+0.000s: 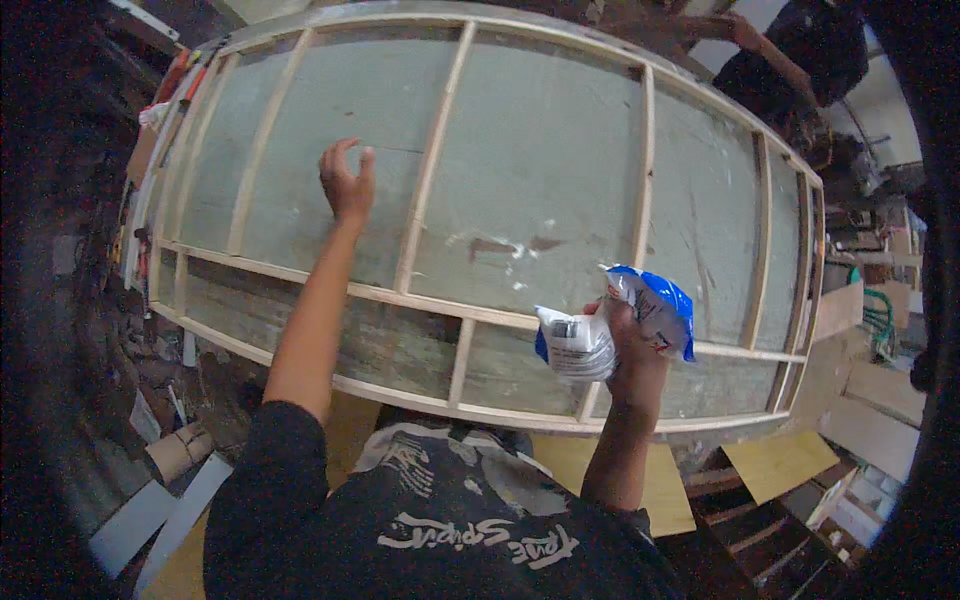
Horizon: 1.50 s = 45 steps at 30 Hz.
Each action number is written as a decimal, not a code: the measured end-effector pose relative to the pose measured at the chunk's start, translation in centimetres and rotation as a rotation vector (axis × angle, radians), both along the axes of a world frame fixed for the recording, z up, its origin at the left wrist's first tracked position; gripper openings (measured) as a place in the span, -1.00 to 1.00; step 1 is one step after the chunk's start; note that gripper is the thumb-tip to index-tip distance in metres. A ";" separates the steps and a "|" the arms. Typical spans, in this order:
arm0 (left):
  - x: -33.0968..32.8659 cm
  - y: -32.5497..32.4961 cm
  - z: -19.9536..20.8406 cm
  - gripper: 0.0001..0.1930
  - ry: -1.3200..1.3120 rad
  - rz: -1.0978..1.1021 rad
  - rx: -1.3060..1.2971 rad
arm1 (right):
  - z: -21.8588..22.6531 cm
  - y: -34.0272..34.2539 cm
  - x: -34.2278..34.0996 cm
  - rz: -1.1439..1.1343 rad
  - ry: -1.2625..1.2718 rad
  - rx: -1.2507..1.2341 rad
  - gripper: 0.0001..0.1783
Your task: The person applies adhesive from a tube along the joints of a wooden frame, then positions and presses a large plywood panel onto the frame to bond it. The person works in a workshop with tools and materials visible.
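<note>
A large wooden frame (pixel 437 150) of pale battens lies on a greenish-grey work surface (pixel 540 170). My left hand (pixel 347 183) reaches over one of its left bays, fingers curved and thumb apart, with nothing in it. My right hand (pixel 632 350) grips a blue and white plastic bag (pixel 582 348) by its middle, so that it bulges out on both sides of my fist. The bag is above the near long batten, right of centre. What it contains is not visible.
Across the frame at the far right, another person (pixel 790 60) in dark clothes leans in with an arm over the edge. Yellowish boards (pixel 780 467) lie near right, a brown roll (pixel 180 452) near left. Tools (pixel 190 85) line the left edge.
</note>
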<state>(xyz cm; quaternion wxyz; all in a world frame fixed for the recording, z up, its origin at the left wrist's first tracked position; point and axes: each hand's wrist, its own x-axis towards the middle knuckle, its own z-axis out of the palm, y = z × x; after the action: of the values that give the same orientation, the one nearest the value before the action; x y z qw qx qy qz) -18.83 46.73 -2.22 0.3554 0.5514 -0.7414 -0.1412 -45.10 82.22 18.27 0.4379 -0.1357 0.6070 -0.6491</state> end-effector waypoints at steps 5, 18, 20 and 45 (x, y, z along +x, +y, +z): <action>4.3 -5.9 -3.8 -0.24 -0.225 0.372 0.182 | -2.4 -7.7 1.2 0.057 0.181 -0.062 -0.61; 3.1 -6.3 -1.9 -0.22 -0.379 0.416 0.273 | -14.8 -43.0 -6.8 0.308 0.767 0.016 -0.79; 3.0 -6.3 -1.5 -0.20 -0.413 0.416 0.278 | -15.7 -46.1 -8.7 0.374 0.848 0.072 -0.76; 3.3 -6.1 -1.4 -0.24 -0.475 0.396 0.256 | -18.9 -50.1 -10.2 0.325 1.156 0.027 -0.72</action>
<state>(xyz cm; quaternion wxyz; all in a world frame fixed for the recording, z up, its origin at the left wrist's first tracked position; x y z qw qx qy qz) -15.49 40.64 -3.63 0.1211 0.7425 -0.6581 -0.0290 -55.31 32.09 -0.64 0.1322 -0.5522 0.7264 -0.3872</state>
